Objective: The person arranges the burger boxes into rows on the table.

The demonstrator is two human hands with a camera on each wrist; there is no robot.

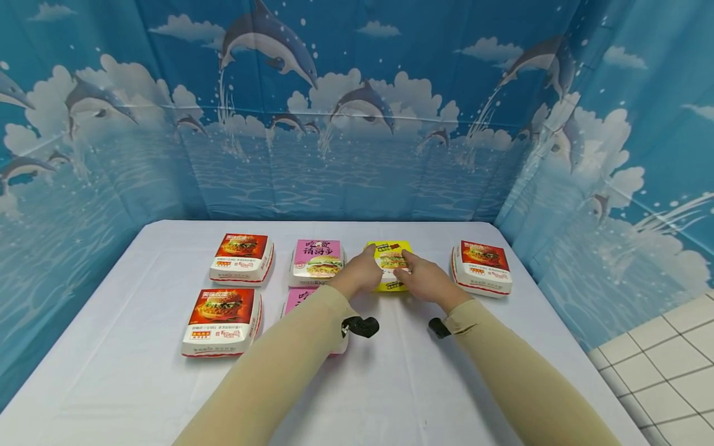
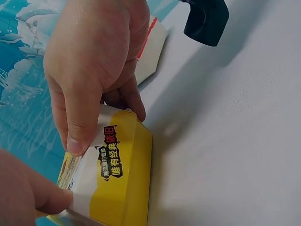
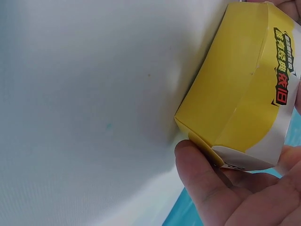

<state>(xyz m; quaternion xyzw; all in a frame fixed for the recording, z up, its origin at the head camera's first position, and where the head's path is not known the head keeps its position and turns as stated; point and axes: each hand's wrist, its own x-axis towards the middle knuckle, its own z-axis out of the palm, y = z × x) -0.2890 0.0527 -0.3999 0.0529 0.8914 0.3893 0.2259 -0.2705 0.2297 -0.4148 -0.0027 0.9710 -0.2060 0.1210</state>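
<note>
A yellow-and-white burger box [image 1: 393, 286] sits on the white table, between both hands. My left hand [image 1: 362, 272] grips its left side, thumb on the lid and fingers down along the side. On the opposite side my right hand [image 1: 428, 279] holds the box, its thumb also over the top. The left wrist view shows the box's yellow front [image 2: 129, 174] with black-and-red lettering and the left thumb pressing the lid. In the right wrist view, right fingers [image 3: 202, 174] touch the lower side of the box near its bottom corner. Its far side is hidden.
Two red-and-white burger boxes [image 1: 222, 322] stand at the left, and another red box [image 1: 482, 267] at the right. A pink box [image 1: 318, 257] lies just left of my left hand; a second pink box [image 1: 295, 298] is partly hidden under my left forearm. A dolphin-print curtain [image 1: 346, 179] hangs behind the table.
</note>
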